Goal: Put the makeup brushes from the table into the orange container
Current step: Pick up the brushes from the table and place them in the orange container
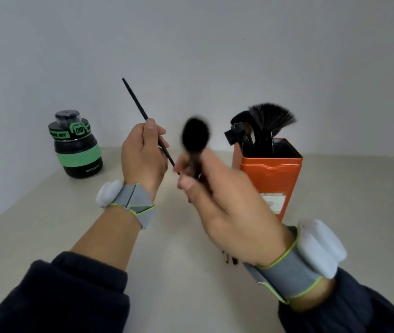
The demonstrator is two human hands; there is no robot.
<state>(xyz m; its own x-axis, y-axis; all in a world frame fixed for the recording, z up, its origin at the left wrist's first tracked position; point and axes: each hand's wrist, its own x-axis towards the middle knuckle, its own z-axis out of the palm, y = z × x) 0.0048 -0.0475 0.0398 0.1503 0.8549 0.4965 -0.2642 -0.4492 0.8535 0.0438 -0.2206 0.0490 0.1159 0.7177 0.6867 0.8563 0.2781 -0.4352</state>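
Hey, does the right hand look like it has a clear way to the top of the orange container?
Probably yes. The right hand, gripping a round brush, is just left of the orange container; nothing lies between them. Brushes already inside crowd the back, leaving the front opening free.

A sparse indoor recording set-up rather than a lived-in room: a plain beige desk (47, 224) stands against a bare grey-white wall (191, 44), carrying a black-and-green plastic bottle (77, 145) and an orange square tin container (271, 176) filled with black makeup brushes (267, 123).
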